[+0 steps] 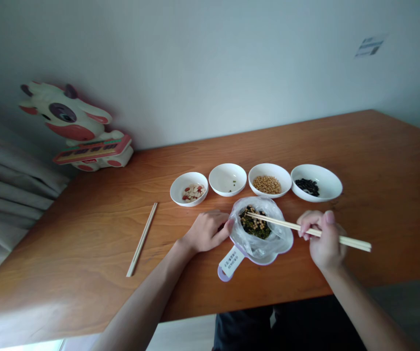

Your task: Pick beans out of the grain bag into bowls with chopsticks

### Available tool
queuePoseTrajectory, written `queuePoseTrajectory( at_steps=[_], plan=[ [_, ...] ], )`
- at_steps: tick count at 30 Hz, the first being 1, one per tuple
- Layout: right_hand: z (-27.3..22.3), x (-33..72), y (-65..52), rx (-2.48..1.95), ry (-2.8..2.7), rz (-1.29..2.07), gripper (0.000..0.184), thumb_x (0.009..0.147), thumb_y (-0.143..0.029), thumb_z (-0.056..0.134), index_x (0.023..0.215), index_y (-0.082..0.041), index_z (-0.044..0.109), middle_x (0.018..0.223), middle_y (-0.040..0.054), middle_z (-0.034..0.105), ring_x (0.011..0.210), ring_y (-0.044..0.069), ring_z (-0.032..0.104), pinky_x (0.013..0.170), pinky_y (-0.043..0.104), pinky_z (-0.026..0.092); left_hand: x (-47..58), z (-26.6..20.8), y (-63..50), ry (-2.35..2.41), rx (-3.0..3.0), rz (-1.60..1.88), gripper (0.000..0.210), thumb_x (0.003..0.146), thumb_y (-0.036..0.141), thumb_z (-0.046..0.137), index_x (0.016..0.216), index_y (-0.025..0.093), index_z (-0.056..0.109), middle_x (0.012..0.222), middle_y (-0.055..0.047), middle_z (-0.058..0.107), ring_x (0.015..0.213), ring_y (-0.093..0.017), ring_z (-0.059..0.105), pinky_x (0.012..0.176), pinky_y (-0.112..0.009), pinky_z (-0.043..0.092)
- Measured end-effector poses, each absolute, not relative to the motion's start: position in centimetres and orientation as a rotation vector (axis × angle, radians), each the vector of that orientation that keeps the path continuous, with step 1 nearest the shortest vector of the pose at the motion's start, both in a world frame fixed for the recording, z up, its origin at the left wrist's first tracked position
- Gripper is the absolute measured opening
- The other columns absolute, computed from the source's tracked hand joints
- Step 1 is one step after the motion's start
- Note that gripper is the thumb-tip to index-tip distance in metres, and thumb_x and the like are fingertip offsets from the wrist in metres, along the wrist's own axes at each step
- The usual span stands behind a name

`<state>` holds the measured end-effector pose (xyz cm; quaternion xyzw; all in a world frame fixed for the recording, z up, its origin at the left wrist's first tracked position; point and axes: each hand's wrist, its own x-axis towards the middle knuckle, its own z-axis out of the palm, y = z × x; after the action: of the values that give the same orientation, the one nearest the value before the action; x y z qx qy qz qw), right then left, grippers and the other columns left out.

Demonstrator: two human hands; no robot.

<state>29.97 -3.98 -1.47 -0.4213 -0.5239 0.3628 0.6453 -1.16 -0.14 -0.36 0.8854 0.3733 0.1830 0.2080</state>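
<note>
A pair of wooden chopsticks (pixel 286 224) is held in my right hand (pixel 325 239), fingers closed around the upper part. Their tips dip into a mix of dark beans, yellow soybeans and small green beans (pixel 255 225). This mix lies in a clear plastic bag (pixel 277 219) lining a lavender handled bowl (pixel 270 259). A paper label (pixel 231 262) covers part of the bowl's handle. My left hand (pixel 210 230) grips the bowl's left rim with its thumb near the bag; its other fingers are partly hidden.
Behind the lavender bowl stand white bowls: one with pale and red pieces (pixel 175 191), one with a few green beans (pixel 228 173), one with soybeans (pixel 268 186), one with black beans (pixel 327 183). Spare chopsticks (pixel 142 239) lie left. A cow toy keyboard (pixel 89 151) leans against the wall.
</note>
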Motion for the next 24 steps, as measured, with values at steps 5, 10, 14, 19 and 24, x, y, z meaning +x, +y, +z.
queuePoseTrajectory(
  at_steps=[5,10,14,19,24],
  plan=[
    [-1.1,30.3,-3.8,-0.938,-1.194,0.87,0.063,0.103,-0.059,0.044,0.058,-0.024,0.069,0.053,0.0055,0.052,0.051,0.018,0.045,0.051,0.037,0.032,-1.1,-0.4,-0.1,1.033,2.471,0.52,0.047,0.114,0.04,0.03,0.08,0.019,0.053,0.078,-0.004,0.064,0.072,-0.017,0.054,0.073,-0.031,0.041],
    [0.0,29.8,-2.7,-0.91,-1.25,0.941,0.063,0.105,-0.056,0.044,0.055,-0.024,0.066,0.05,0.0054,0.051,0.052,0.018,0.048,0.052,0.037,0.034,-1.0,-0.5,0.2,1.03,2.505,0.512,0.047,0.114,0.04,0.029,0.079,0.019,0.053,0.075,-0.004,0.062,0.069,-0.017,0.052,0.069,-0.032,0.038],
    [1.2,28.7,-0.3,-0.907,-1.446,0.984,0.066,0.104,-0.062,0.043,0.053,-0.025,0.063,0.047,0.0042,0.053,0.047,0.017,0.048,0.048,0.036,0.032,-1.2,-0.3,0.7,0.976,2.527,0.47,0.049,0.114,0.04,0.027,0.079,0.019,0.054,0.076,-0.005,0.064,0.068,-0.017,0.053,0.066,-0.033,0.036],
    [3.8,26.9,3.2,-0.899,-1.55,0.954,0.07,0.104,-0.064,0.043,0.048,-0.024,0.059,0.046,0.003,0.051,0.046,0.015,0.047,0.051,0.035,0.034,-1.7,0.1,1.3,0.888,2.539,0.456,0.05,0.114,0.04,0.025,0.081,0.018,0.055,0.081,-0.007,0.067,0.071,-0.017,0.057,0.069,-0.032,0.039],
    [4.9,25.6,4.7,-0.881,-1.64,0.916,0.072,0.106,-0.06,0.04,0.045,-0.024,0.056,0.041,0.0024,0.048,0.044,0.015,0.046,0.052,0.036,0.033,-2.6,-0.3,1.5,0.84,2.576,0.466,0.049,0.114,0.041,0.027,0.08,0.019,0.055,0.081,-0.007,0.069,0.07,-0.017,0.058,0.067,-0.032,0.037]
  ],
)
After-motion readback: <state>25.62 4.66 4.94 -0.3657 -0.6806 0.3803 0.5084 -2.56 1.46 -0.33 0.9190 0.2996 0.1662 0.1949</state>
